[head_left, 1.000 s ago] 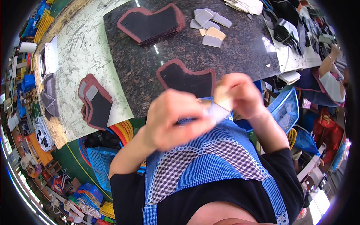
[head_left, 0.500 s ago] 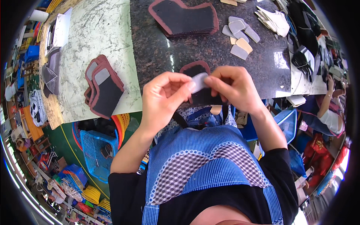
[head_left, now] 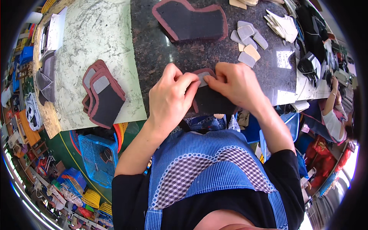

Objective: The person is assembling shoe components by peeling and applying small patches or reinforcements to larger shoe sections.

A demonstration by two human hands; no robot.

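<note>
A small grey patch (head_left: 204, 78) lies against the top end of a black fabric piece with a maroon border (head_left: 212, 100), at the near edge of the dark stone tabletop. My left hand (head_left: 171, 95) pinches the patch's left edge between thumb and forefinger. From the other side my right hand (head_left: 235, 83) closes on it, its thumb pressed onto the patch and its fingers curled behind the piece's top. To the left lies a small pile of like pieces (head_left: 109, 99), with grey patches on their upper ends. Further off is a thick stack of black, maroon-edged pieces (head_left: 191, 22).
Loose grey and beige patches (head_left: 247, 57) lie right of the stack, with white gloves (head_left: 283, 26) beyond. A scuffed pale board (head_left: 99, 42) covers the table's left part. Blue baskets (head_left: 97, 153) stand below the edge. At far right, a co-worker's arm (head_left: 331, 96) shows.
The grey patch, held up in front of the black piece before, now rests on its top end. Both hands have moved slightly up and away, and the right thumb presses down.
</note>
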